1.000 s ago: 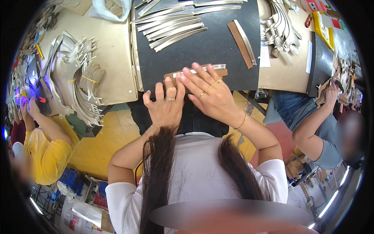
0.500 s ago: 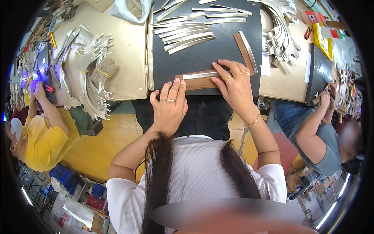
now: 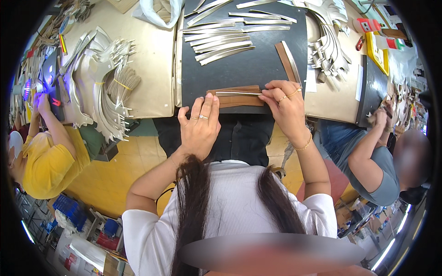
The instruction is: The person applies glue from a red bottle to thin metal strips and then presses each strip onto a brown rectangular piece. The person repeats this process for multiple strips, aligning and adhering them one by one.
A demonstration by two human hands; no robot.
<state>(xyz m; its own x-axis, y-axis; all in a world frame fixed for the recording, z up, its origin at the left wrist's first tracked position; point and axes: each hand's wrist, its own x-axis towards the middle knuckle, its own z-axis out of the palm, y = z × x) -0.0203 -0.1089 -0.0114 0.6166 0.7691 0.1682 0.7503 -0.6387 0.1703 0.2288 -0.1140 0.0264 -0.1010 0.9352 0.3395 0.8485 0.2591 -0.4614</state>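
Note:
A thin silver strip (image 3: 237, 94) lies lengthwise over a brown leather-like piece (image 3: 239, 102) at the near edge of the black work mat (image 3: 239, 69). Its right end is pinched between the thumb and fingers of my right hand (image 3: 286, 102), and the strip shows narrow there, turned on its edge. My left hand (image 3: 200, 122) has its fingers stretched out, the tips pressing on the left end of the strip and brown piece. Beyond my right hand, another brown piece (image 3: 286, 62) lies with a silver strip (image 3: 291, 60) along its side.
Several loose silver strips (image 3: 221, 41) lie at the back of the mat. Bundles of pale cut pieces (image 3: 99, 92) rest on the left table, with more pale pieces (image 3: 328, 50) on the right. A white bag (image 3: 159, 14) stands at the back. Co-workers sit on both sides.
My right hand has moved slightly right to the strip's end and pinches it. The silver strip has turned from flat to narrow edge-on, showing more of the brown piece. My left hand stays put.

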